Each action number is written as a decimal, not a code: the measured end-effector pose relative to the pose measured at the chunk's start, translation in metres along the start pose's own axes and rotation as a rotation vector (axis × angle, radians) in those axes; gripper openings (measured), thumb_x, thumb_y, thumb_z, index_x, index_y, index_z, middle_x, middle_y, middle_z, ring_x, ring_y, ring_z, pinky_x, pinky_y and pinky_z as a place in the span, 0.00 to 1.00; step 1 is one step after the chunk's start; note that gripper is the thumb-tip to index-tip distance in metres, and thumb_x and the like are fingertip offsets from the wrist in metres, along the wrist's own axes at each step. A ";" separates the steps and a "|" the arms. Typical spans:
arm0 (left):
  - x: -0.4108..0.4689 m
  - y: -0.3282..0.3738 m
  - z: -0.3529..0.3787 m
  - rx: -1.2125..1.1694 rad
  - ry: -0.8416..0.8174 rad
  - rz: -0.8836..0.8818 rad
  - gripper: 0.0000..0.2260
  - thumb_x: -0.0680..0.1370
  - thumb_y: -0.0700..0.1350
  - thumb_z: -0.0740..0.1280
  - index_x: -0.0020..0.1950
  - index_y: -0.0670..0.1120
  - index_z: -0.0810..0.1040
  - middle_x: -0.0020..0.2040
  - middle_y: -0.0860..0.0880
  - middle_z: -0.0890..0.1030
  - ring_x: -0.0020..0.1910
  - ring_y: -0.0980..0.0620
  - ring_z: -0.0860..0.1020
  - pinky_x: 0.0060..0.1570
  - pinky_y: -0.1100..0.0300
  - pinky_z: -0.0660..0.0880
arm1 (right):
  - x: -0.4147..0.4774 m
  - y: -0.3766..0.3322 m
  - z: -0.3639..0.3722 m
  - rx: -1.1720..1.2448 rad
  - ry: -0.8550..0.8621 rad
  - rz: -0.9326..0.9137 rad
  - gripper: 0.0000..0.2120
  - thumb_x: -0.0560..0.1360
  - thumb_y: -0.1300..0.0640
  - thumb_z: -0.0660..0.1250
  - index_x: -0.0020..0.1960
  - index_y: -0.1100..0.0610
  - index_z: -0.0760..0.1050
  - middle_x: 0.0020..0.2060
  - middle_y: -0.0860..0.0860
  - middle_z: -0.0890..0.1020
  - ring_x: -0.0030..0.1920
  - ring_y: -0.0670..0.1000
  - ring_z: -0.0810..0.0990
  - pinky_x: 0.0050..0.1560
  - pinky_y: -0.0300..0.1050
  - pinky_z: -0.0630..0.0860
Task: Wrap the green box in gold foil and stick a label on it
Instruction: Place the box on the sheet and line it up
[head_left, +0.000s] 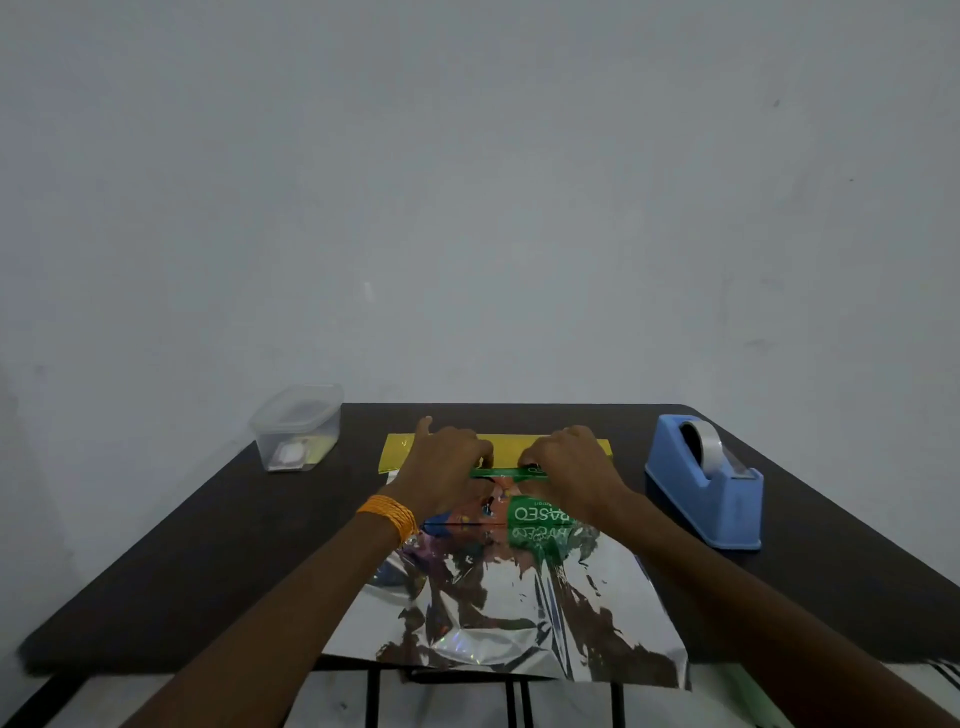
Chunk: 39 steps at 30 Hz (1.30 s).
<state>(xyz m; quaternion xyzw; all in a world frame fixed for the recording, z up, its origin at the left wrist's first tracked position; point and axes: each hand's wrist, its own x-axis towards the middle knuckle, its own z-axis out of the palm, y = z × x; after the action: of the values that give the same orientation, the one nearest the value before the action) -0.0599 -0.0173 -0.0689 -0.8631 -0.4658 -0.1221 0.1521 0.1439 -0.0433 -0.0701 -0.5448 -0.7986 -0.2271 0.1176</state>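
On the dark counter (208, 545) by a gray wall (467, 208), the left hand (441, 467) and right hand (571, 462) hold the box (537, 512) in their grip, on foil (519, 623).

I see open tabletop (218, 545) either side of the foil sheet (498, 613); the plastic tub (296, 428) stands far left; the tape dispenser (704, 486) blocks the right.

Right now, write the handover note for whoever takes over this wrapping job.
Hands: left hand and right hand both curled over the far top edge of the green box.
The box stands on the foil sheet, silver side up, with a gold strip showing behind.
Done: box placed on foil.
To do: wrap, tape from the blue dispenser on the right, label.
A clear tub sits far left; contents unclear.
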 end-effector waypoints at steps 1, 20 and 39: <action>0.000 0.000 0.002 -0.004 0.008 -0.005 0.18 0.76 0.61 0.67 0.61 0.54 0.76 0.58 0.52 0.79 0.61 0.47 0.76 0.72 0.37 0.55 | 0.000 0.000 0.000 -0.003 0.002 0.004 0.20 0.75 0.36 0.66 0.57 0.49 0.82 0.50 0.47 0.85 0.52 0.52 0.81 0.59 0.50 0.68; 0.029 -0.010 0.030 -0.129 0.082 -0.036 0.17 0.76 0.58 0.69 0.60 0.50 0.81 0.58 0.52 0.82 0.58 0.49 0.78 0.67 0.47 0.65 | 0.022 0.004 0.013 0.116 -0.088 0.085 0.17 0.75 0.47 0.71 0.59 0.54 0.80 0.52 0.53 0.83 0.55 0.57 0.80 0.52 0.50 0.76; 0.003 -0.003 0.032 -0.160 0.217 0.033 0.14 0.76 0.49 0.70 0.61 0.48 0.81 0.56 0.49 0.82 0.56 0.46 0.78 0.54 0.51 0.74 | -0.001 -0.007 0.007 0.141 -0.003 0.125 0.13 0.78 0.50 0.69 0.61 0.51 0.78 0.54 0.50 0.80 0.59 0.54 0.77 0.48 0.49 0.76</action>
<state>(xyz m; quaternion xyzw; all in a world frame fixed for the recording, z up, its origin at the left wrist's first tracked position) -0.0584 -0.0013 -0.0968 -0.8617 -0.4213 -0.2489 0.1341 0.1386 -0.0425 -0.0782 -0.5843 -0.7772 -0.1617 0.1685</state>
